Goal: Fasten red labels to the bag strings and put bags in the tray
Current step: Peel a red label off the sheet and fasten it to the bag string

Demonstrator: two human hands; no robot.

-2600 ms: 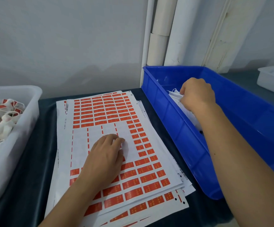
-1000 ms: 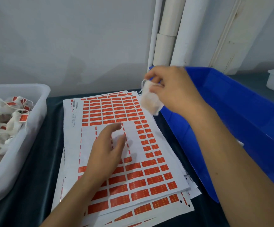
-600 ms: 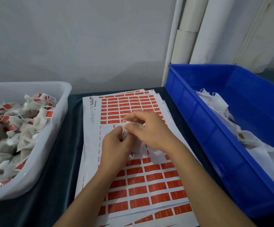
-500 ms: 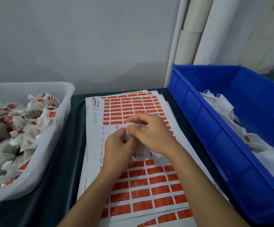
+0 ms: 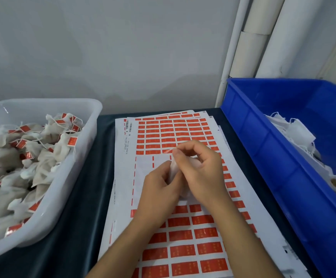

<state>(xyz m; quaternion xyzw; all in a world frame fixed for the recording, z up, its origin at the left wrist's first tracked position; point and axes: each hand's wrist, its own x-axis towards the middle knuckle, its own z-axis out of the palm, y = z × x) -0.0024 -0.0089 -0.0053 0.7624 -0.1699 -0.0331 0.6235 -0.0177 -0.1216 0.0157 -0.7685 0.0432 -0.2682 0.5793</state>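
Red-tagged bags [image 5: 42,149] fill the white tray [image 5: 91,117] – both hands, left hand [image 5: 159,189] and right hand [image 5: 201,173], pinch another bag [image 5: 173,169], the blue bin [image 5: 263,149] holding plenty more

A dark-covered table [image 5: 86,227] is shown. A white tray [image 5: 66,199] is placed at its left, a stack of label sheets [image 5: 123,177] at centre, and a blue bin [image 5: 279,177] at right.

bag [image 5: 175,171] mostly hidden by hands, blue bin [image 5: 283,177] cropped
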